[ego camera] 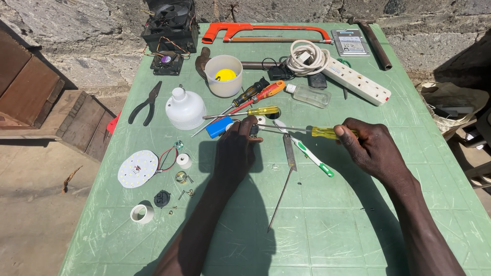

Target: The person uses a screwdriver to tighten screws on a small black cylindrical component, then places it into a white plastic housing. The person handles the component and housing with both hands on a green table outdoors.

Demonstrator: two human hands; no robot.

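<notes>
Now right hand [372,148] closed around yellow-handled screwdriver [307,131], left hand [236,148] pinching small dark part [253,129].

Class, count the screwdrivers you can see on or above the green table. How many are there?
4: a yellow-handled one in the right hand, an orange one and a black one near the cup, another yellow one below them. The hands may hide more.

Pale green scratched plastic table [307,225]; bright orange metal hacksaw frame [266,31]; clear yellow screwdriver handle [325,132]; white domed plastic bulb cover [185,109]; white round board [137,168] dotted with yellow squares.
</notes>
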